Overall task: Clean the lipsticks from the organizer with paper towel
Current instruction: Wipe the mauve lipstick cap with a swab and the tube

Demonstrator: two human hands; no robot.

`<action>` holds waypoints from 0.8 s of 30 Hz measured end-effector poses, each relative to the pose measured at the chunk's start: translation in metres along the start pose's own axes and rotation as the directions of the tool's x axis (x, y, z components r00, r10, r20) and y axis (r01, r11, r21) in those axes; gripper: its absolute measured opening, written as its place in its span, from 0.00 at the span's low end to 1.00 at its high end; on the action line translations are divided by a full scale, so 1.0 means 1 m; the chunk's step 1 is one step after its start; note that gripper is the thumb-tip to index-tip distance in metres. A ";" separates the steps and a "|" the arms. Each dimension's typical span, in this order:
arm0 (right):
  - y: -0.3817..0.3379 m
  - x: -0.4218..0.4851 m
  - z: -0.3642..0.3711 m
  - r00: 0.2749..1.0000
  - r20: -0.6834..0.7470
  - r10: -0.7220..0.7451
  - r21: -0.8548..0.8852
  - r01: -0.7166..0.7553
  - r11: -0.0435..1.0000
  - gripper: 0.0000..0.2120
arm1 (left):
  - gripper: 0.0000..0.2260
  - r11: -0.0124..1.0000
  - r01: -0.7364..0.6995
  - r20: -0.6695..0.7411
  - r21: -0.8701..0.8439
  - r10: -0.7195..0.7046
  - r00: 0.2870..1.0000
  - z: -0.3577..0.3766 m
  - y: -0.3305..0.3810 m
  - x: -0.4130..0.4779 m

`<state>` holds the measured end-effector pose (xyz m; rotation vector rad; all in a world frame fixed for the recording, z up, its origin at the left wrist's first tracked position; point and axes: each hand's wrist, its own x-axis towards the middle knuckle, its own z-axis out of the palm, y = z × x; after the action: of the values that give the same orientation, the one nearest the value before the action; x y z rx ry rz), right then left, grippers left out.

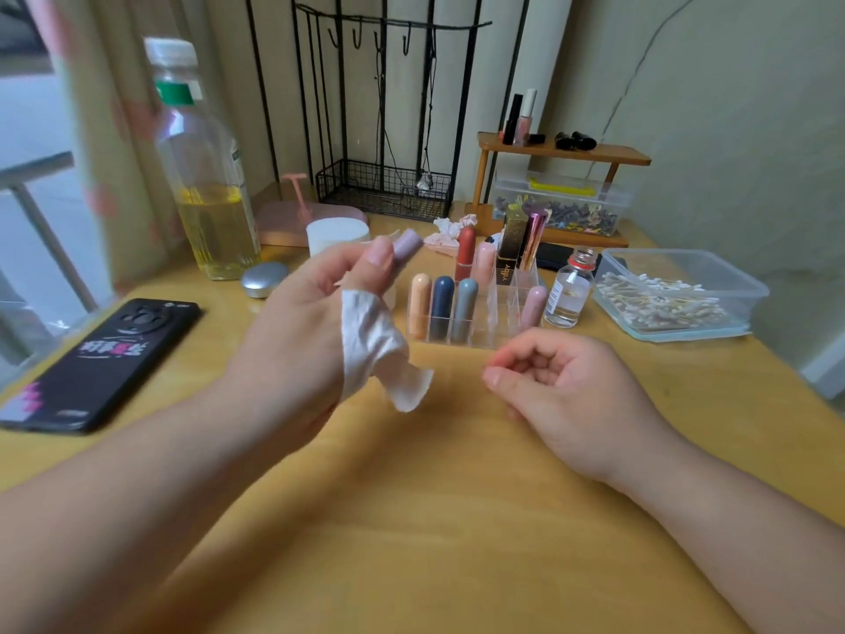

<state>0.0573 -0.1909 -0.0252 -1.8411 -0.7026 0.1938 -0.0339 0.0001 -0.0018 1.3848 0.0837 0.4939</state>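
- The left hand (311, 313), left of centre in the frame, has its grip closed on a mauve lipstick (409, 243), pinched under the thumb, with the tube's end pointing up and to the right.
- A crumpled paper towel (379, 354) hangs from that same hand below the thumb, and its loose corner dangles over the worktop (434, 519).
- The right hand (562, 382) sits right of centre with its grip slack. The fingers are loosely curled and hold nothing.
- Between and just behind the hands stands the clear organizer (475, 338).
- In its front row a peach lipstick (419, 304), a navy lipstick (442, 304) and a grey lipstick (465, 304) stand upright side by side, with a pink lipstick (535, 306) in a compartment further right.
- Behind them stand a red lipstick (465, 253) and a gold-and-black tube (510, 242).
- Just right of the organizer is a small glass bottle (569, 290), and past it a plastic tub of cotton swabs (676, 295).
- At the left edge lies a black phone (105, 359), and behind it stands a tall bottle of yellow liquid (205, 176).
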 end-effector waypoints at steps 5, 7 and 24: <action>-0.013 0.032 0.023 0.999 0.026 0.031 -0.210 -0.025 0.977 0.04 | 0.09 0.944 -0.008 0.107 0.329 -0.029 0.994 -0.034 -0.021 -0.023; -0.017 0.040 0.035 0.998 0.061 0.031 -0.302 -0.011 0.953 0.08 | 0.09 0.967 0.039 0.120 0.251 -0.071 0.990 -0.039 -0.021 -0.022; -0.016 0.038 0.023 0.975 -0.069 0.213 0.239 -0.191 0.952 0.09 | 0.16 0.986 0.159 0.241 -0.054 -0.142 0.960 -0.039 -0.032 -0.019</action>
<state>0.0718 -0.1477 -0.0122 -1.6845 -0.4061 0.3076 -0.0554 0.0258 -0.0443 1.3449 -0.0230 0.2007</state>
